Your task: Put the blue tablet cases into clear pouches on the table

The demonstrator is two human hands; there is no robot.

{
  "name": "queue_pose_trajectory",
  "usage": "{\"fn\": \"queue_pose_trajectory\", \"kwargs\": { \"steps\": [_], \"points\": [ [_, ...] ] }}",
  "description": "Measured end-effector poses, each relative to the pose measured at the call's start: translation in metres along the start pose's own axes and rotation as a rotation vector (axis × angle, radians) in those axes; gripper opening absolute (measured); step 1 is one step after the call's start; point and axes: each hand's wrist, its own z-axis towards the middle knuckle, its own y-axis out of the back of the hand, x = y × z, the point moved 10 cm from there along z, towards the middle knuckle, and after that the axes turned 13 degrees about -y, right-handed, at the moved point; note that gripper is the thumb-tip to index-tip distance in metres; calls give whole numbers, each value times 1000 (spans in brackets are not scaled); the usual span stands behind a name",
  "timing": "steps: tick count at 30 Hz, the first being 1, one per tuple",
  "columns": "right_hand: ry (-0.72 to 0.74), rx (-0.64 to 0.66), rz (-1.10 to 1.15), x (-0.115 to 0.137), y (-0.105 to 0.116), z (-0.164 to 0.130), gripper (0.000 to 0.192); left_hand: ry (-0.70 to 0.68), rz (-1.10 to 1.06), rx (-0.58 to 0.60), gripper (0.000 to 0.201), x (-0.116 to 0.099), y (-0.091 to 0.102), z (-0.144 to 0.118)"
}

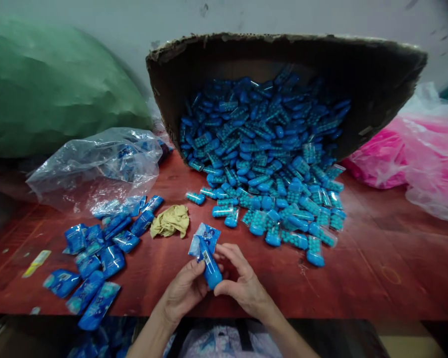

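My left hand [184, 291] and my right hand [242, 283] meet at the near edge of a red-brown table [377, 268]. Together they grip one blue capsule-shaped container [211, 268] that sits partly inside a small blue printed sachet [205, 237]. The sachet's open end points away from me. A cardboard box [381, 74] lies tipped on its side at the back, spilling a heap of several loose blue containers [269, 164] onto the table. To my left lies a group of several filled blue sachets [97, 258].
A crumpled yellow cloth [170, 220] lies just beyond my hands. A clear plastic bag [97, 164] with sachets sits at the left, a big green sack [48, 84] behind it. Pink and clear plastic bags [414, 149] lie at the right. A yellow strip [36, 262] rests far left.
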Motion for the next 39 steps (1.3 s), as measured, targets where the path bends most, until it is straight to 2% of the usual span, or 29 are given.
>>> {"fn": "queue_pose_trajectory", "kwargs": {
  "steps": [4,7,12,15,20,26,30,33,36,39],
  "points": [
    [-51,149,114,-10,-12,2,67,33,2,24,25,6,-5,-2],
    [-87,169,159,-19,-12,3,65,18,10,18,24,7,-7,-4],
    [-130,123,161,-32,-8,4,59,-53,-10,-20,13,11,-7,-9],
    [-148,105,140,-35,-6,3,57,-88,-21,-70,14,13,-4,-12],
    [-98,88,165,-30,-4,1,53,-79,3,-106,16,10,-5,-15],
    [-102,-110,236,-36,5,3,44,-223,109,-201,21,-8,-3,-14],
    [-141,-128,338,-42,0,2,43,-255,187,-265,18,-10,3,-11],
    [-130,-155,288,-44,0,-1,42,-262,204,-292,19,-10,6,-11],
    [-113,-199,254,-45,5,-3,44,-212,194,-268,18,-7,5,-11],
    [-114,-113,314,-43,3,2,49,-162,166,-201,18,-8,2,-11]
  ]
}}
